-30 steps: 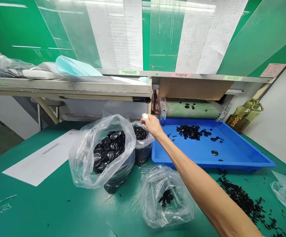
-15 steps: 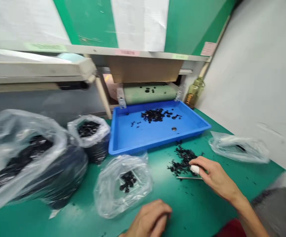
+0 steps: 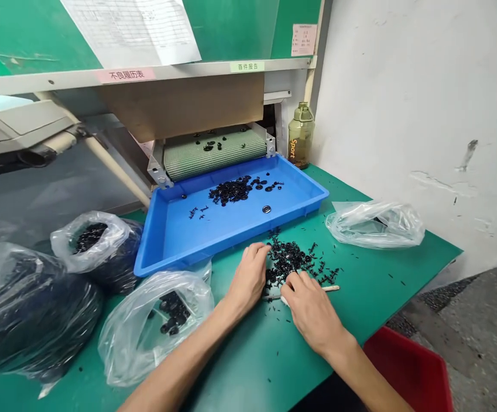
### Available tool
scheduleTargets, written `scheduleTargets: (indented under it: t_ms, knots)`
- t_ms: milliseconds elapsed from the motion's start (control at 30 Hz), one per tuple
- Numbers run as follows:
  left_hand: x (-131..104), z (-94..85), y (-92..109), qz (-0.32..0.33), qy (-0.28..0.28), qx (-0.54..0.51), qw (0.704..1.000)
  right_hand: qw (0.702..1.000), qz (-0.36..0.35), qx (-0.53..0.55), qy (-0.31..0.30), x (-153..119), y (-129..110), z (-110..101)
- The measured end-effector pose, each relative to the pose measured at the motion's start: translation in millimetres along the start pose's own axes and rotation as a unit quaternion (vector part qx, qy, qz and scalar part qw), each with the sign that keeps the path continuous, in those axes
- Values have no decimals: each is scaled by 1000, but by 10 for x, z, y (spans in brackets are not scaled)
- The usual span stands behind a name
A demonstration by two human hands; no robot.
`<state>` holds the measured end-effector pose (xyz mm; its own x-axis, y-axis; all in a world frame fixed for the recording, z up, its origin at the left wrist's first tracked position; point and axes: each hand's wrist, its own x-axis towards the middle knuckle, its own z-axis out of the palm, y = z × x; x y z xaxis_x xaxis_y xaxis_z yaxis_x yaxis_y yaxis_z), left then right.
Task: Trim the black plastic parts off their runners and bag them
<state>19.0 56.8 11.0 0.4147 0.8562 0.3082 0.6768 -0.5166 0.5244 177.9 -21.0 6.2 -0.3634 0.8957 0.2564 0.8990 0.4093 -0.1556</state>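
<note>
A pile of small black parts (image 3: 289,257) lies on the green table in front of the blue tray. My left hand (image 3: 251,274) is at the pile's left edge, fingers curled together; what they hold, if anything, is hidden. At the near side of the pile is my right hand (image 3: 311,306), its fingers bent down and a white wrap on one fingertip. A thin stick (image 3: 331,288) passes under or beside the right fingers. Whether those fingers grip anything cannot be made out. Left of my left forearm sits an open clear bag (image 3: 122,343) with black round parts inside.
The blue tray (image 3: 231,243) holds black parts below a green conveyor (image 3: 216,154) carrying a few more. Two filled bags (image 3: 29,320) (image 3: 115,257) stand at left. A clear bag (image 3: 375,226) lies at right, a bottle (image 3: 301,137) behind, and a red bin (image 3: 409,369) below.
The view has swung right. My left hand has moved from the near table area up to the pile's left edge. My right hand stays by the pile, now near the stick's middle.
</note>
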Motion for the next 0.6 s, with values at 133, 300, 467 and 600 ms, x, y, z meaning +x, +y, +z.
scheduleTargets:
  t_ms: [133, 300, 467, 600]
  knots:
    - [298, 94, -153, -23, -27, 17, 999, 999, -6, 40, 22, -140, 74, -70]
    - [433, 42, -162, -73, -23, -21, 997, 993, -25, 86, 72, -219, 210, -159]
    - [113, -161, 107, -210, -31, -272, 939, 991, 12, 99, 94, -207, 270, -146]
    - [-323, -209, 225, -355, -79, -597, 715, 990, 29, 108, 90, -235, 210, -143]
